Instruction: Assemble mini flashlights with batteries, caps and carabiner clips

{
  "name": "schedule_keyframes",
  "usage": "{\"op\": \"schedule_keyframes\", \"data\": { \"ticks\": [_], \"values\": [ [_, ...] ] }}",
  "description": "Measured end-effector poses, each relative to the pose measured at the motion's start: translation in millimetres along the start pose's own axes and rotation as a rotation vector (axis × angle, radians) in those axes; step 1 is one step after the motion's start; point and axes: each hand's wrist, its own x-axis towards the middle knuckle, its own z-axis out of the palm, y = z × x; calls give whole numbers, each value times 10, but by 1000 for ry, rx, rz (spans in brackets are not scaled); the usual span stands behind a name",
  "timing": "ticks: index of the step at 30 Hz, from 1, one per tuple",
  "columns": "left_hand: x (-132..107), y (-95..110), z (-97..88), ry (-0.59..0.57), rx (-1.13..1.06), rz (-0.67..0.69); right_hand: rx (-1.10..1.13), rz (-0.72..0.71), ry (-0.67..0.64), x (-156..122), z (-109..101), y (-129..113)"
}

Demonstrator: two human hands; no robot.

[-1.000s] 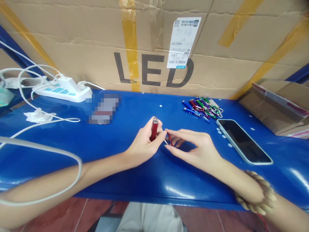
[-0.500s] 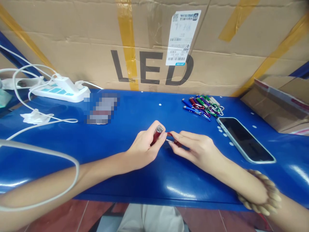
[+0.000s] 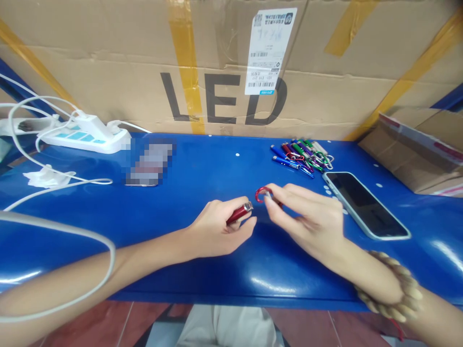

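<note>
My left hand [image 3: 220, 226] is closed round a small dark red keychain flashlight [image 3: 238, 213], a metal tube whose silver end points up and right. Its lower part is hidden by my palm. Across a small gap, my right hand [image 3: 307, 207] pinches a red carabiner [image 3: 259, 194] between thumb and fingers. Only the curved red end of the carabiner shows clearly; the rest is behind my fingers. Both hands are above the blue table [image 3: 202, 168]. Farther back lies a pile of similar keychain flashlights [image 3: 304, 155] in blue, red, green, purple and silver, several with carabiners.
A phone [image 3: 367, 205] lies to the right of my right hand. At the back left are a white power strip [image 3: 87, 137], a crumpled tissue [image 3: 47, 176] and loose cables. A large cardboard box [image 3: 126, 62] stands behind; an open carton [image 3: 415, 149] is at right.
My hands have drawn apart, and the red carabiner is now separate from the flashlight. The flashlight has tipped over to the right, and my right hand has moved up and right.
</note>
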Motion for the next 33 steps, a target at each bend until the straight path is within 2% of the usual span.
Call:
{"op": "schedule_keyframes", "data": {
  "ticks": [3, 5, 10, 12, 15, 18, 21, 23, 24, 28, 30, 33],
  "values": [
    [-2, -25, 11, -18, -34, 63, 54, -44, -28, -21, 54, -42],
    [3, -20, 7, -27, -46, 57, 64, -63, -46, -39, 79, -37],
    [39, 24, -15, 35, -32, -82, 66, -39, -124, -33, 12, 63],
    [55, 20, -11, 37, 0, -133, 142, 9, -223, -12, -41, 100],
    [64, -3, 10, -31, 153, -151, 372, 147, -408, 18, -80, 101],
    [57, -9, 37, -50, 295, -161, 513, 273, -474, 43, -51, 62],
    [61, 4, 37, 11, 263, -172, 428, 255, -430, 99, -31, 109],
    [76, 5, 13, 57, 209, -177, 345, 258, -368, 159, -67, 260],
    [87, 0, -3, 78, 186, -181, 308, 286, -318, 192, -100, 377],
    [129, -49, -60, 137, 99, -201, 109, 509, 16, 288, -251, 1004],
    [135, -76, -66, 147, 81, -185, -166, 564, 37, 309, -288, 1275],
    [129, -99, -57, 154, 99, -160, -289, 532, -12, 319, -270, 1458]
  ]
}}
